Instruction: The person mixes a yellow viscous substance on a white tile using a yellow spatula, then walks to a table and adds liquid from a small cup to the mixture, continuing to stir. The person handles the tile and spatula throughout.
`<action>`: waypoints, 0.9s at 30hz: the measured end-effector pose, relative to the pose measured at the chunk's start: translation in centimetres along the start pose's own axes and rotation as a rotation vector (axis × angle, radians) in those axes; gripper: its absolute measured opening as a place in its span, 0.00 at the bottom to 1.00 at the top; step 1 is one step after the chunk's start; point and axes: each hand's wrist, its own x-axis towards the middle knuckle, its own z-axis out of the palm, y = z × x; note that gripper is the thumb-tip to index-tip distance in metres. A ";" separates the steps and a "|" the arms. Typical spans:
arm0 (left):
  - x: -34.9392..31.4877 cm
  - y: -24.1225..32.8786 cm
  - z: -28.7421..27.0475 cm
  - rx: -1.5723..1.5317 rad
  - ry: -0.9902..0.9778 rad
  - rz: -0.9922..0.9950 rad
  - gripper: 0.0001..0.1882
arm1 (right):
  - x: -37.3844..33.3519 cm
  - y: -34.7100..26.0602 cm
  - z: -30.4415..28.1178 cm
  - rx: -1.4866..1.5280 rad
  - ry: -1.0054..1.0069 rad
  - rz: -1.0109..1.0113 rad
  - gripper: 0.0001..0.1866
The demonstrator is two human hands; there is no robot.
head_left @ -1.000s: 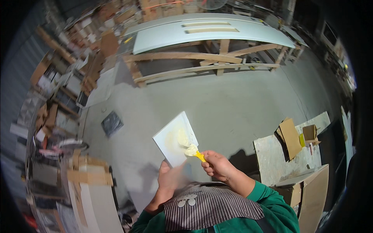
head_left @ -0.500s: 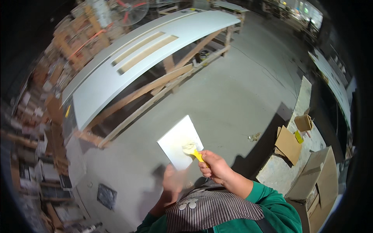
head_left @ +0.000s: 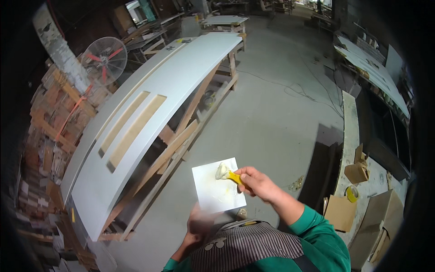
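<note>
The left hand (head_left: 199, 224), blurred, is grasping the white board (head_left: 215, 199) at its near left part; how its fingers lie beneath the board I cannot tell. The board is in front of the body, above the floor (head_left: 267, 122), with its face turned upward, probably so that the soft paste smeared on it does not slide off. It is small enough, it seems, that one hand can support it, and so the other hand is available for the tool.

The right hand (head_left: 258, 183) is closed around the handle of the yellow spatula (head_left: 235, 177). It grips behind the blade, perhaps to keep the fingers away from the pale paste (head_left: 222, 171) heaped there. The loaded end is over the far part of the board, so a falling drop would likely land on it.

To the left, the long white panel (head_left: 181, 81) with two slots (head_left: 136, 133) lies on a wooden frame (head_left: 183, 139), which lifts it from the floor, presumably to a comfortable height. To the right, a yellow tape roll (head_left: 351, 194) and an open cardboard box (head_left: 356, 173) stand on a worn tabletop (head_left: 351, 136), within easy approach.
</note>
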 end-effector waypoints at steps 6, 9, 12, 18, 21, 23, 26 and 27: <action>10.9 0.1 1.3 -1.132 0.228 -0.328 0.21 | 4.8 -6.8 -8.6 -0.761 0.045 -0.349 0.14; 17.4 0.6 1.3 -1.306 0.122 -0.352 0.22 | 6.7 -8.8 -12.3 -0.817 0.130 -0.291 0.15; 24.2 1.3 2.3 -1.156 -0.042 -0.254 0.23 | 9.5 -10.1 -16.1 -0.845 0.278 -0.368 0.16; 40.9 2.9 4.3 -1.414 -0.274 -0.332 0.24 | 17.4 -15.0 -24.4 -0.942 0.465 -0.360 0.17; 49.0 3.8 6.1 -1.473 -0.311 -0.331 0.25 | 21.1 -19.2 -28.7 -0.980 0.514 -0.248 0.17; 54.3 4.3 7.2 -1.441 -0.301 -0.327 0.24 | 23.3 -21.7 -31.7 -0.985 0.532 -0.220 0.17; 61.0 4.7 8.9 -1.435 -0.228 -0.418 0.24 | 26.0 -24.0 -35.4 -0.997 0.581 -0.161 0.16; 63.3 4.9 9.6 -1.478 -0.295 -0.405 0.25 | 26.8 -24.7 -36.8 -1.013 0.596 -0.152 0.16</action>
